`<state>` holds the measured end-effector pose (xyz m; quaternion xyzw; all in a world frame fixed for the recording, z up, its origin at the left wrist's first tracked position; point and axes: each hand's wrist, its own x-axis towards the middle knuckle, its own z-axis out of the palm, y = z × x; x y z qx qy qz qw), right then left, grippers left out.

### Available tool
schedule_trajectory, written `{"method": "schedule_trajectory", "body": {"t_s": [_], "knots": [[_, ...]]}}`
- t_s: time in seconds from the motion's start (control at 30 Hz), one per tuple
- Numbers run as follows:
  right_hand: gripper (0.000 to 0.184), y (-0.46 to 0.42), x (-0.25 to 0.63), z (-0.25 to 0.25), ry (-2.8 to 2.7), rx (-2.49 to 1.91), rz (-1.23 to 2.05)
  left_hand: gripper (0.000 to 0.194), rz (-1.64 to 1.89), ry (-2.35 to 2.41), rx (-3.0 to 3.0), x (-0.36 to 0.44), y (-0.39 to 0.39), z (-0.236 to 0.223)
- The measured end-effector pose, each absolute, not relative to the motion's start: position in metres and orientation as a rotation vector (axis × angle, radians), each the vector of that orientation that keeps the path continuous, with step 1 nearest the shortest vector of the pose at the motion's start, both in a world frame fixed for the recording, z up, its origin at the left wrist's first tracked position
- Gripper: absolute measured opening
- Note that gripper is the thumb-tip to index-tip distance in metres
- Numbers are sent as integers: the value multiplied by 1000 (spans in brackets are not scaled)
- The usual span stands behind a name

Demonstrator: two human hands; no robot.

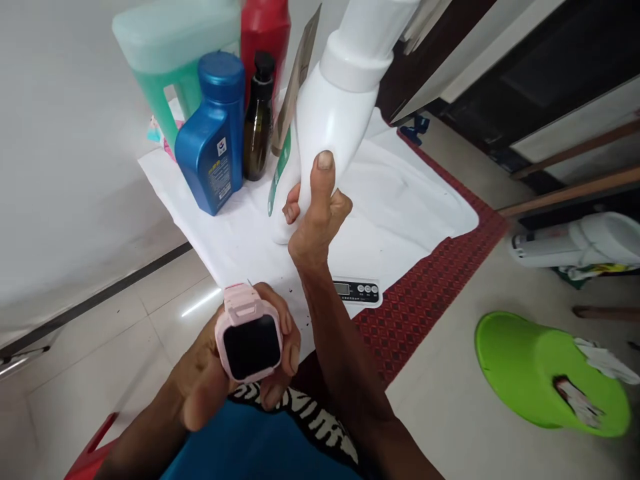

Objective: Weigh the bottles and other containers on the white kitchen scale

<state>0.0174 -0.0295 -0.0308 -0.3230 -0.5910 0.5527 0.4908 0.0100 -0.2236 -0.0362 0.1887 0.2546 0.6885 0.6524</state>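
L hand [250, 353] has fingers curled round a pink smartwatch [251, 347], thumb on one side, fingertips on the other; dark screen faces the cam, strap up top. Watch is held over the near edge of the white cloth [395, 193], close to the wearer's blue top [240, 443].

R hand [320, 213] is closed round the lower part of a big white bottle [333, 120], thumb laid along its near side, fingertips showing on the far side. Bottle's neck leans to the R & its top runs out of view; can't tell if the base rests on the cloth.

L of the white bottle, a flat packet [295, 83] w/ a green lower end, then a dark brown bottle [259, 127] w/ black top, next to a blue jug [213, 140]. Behind these: clear jug [175, 53] of green liquid & a red bottle [267, 40].

Digital scale [357, 291] lies by the R forearm, nr the cloth's edge. Red patterned cover [425, 293] shows beyond the white cloth. On the floor, R side: lime-green stool [545, 373] w/ white stuff on it; dark slippers [415, 130] farther off.
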Motion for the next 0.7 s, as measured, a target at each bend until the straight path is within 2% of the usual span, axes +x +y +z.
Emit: {"method": "schedule_trajectory", "body": {"t_s": [0.2,0.47,0.7], "knots": [[62,-28,50,-15,-1497,-819,1363,67,1606,762,454,4,-229,-33],[72,-33,108,46,-1312,-775,1350,61,1565,688,511,9,-226,-35],[63,-16,161,38,-1293,-777,1182,62,1513,645,436,35,-212,-33]]}}
